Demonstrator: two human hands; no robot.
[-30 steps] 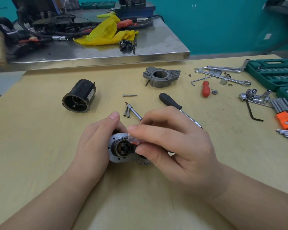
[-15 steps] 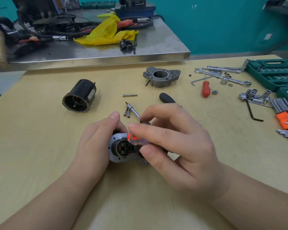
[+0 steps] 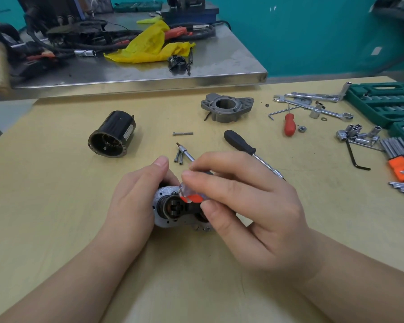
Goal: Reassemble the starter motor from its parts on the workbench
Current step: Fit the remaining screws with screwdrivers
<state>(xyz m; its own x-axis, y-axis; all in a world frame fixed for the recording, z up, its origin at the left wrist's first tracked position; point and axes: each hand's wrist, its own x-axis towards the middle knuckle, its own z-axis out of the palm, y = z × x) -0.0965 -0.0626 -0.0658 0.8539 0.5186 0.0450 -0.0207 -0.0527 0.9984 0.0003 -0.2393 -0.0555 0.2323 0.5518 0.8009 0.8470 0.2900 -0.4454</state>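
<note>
No legible text in the head view. A white label (image 3: 127,132) sits on the side of the black motor housing (image 3: 111,137), which lies toward the left edge of the wooden tabletop (image 3: 56,206); the label carries dark print, too small and blurred to read. The socket set case (image 3: 383,101) at the tabletop's far right corner shows moulded shapes only, with no readable markings. The orange hex key holder (image 3: 400,165) at the right edge bears nothing that can be made out.
</note>
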